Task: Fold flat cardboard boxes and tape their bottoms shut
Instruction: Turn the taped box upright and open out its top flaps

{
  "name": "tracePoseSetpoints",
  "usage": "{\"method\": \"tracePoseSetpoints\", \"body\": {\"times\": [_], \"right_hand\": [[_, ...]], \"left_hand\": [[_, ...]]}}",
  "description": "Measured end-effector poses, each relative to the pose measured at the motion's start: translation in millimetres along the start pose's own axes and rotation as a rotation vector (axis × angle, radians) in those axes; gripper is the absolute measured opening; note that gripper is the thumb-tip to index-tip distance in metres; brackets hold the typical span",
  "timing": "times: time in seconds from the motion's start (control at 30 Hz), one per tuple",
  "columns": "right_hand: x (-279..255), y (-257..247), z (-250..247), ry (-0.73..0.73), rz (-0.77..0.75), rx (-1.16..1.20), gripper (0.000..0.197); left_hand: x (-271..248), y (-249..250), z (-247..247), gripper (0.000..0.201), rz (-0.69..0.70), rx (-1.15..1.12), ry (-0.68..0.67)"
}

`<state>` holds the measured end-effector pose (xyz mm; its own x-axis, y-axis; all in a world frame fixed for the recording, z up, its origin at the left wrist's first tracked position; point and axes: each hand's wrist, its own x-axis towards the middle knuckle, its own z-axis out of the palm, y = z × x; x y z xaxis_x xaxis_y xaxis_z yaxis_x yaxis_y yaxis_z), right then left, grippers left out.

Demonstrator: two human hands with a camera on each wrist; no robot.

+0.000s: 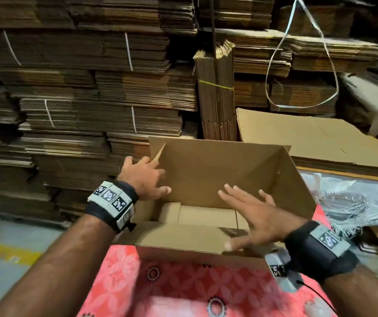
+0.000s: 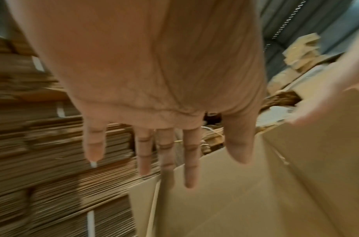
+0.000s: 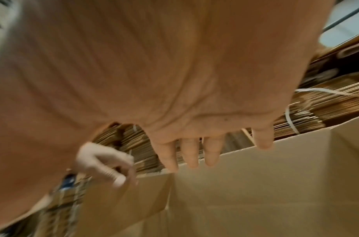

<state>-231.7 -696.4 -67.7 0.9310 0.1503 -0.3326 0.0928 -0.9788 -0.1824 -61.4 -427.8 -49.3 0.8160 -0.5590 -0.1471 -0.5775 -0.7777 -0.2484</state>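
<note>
The cardboard box stands opened out on the near part of the table, which carries a pink floral cloth; its flaps are only partly folded, and no tape or dispenser shows in any view. The left hand sits at the box's left wall with fingers spread and loosely bent, and no closed grip on the wall can be confirmed. The right hand hovers over the box's near right part, fingers straight and splayed, holding nothing. Risk assessment: with neither hand clamping a wall, the box could rack back toward flat or slide on the cloth. A flap pressed out of order would likely spring up or crease off its score line. The motion blur in both wrist views suggests haste. Bundled flat cartons stacked high on the far side could be knocked.
</note>
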Motion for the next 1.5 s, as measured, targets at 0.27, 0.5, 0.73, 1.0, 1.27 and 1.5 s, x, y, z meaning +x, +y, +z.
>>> {"method": "tracePoseSetpoints", "body": {"times": [0.27,0.5,0.73,1.0,1.27,1.5], "right_hand": [[-0.7,-21.3,26.6,0.063,0.014,-0.109,0.121],[-15.3,-3.4,15.8,0.516,0.212,-0.094,0.099],[-31.6,34.9,57.2,0.893,0.657,0.032,0.137],[-31.9,99.8,116.2,0.859,0.733,0.979,0.113],[-24.4,109.6,112.4,0.976,0.742,0.941,0.080],[-33.5,101.8,122.1,0.960,0.668,0.680,0.097]], "left_hand": [[-25.8,-17.5,19.6,0.087,-0.188,-0.107,-0.034],[-63.3,5.1,6.2,0.124,-0.105,-0.263,-0.006],[-80.8,75.9,57.5,0.105,-0.191,-0.352,0.553],[-57.1,54.0,141.8,0.128,-0.728,-1.226,0.632],[-12.9,23.3,154.7,0.133,-0.560,-1.340,0.570],[0.4,12.0,143.9,0.113,-0.359,-1.128,0.393]]}}
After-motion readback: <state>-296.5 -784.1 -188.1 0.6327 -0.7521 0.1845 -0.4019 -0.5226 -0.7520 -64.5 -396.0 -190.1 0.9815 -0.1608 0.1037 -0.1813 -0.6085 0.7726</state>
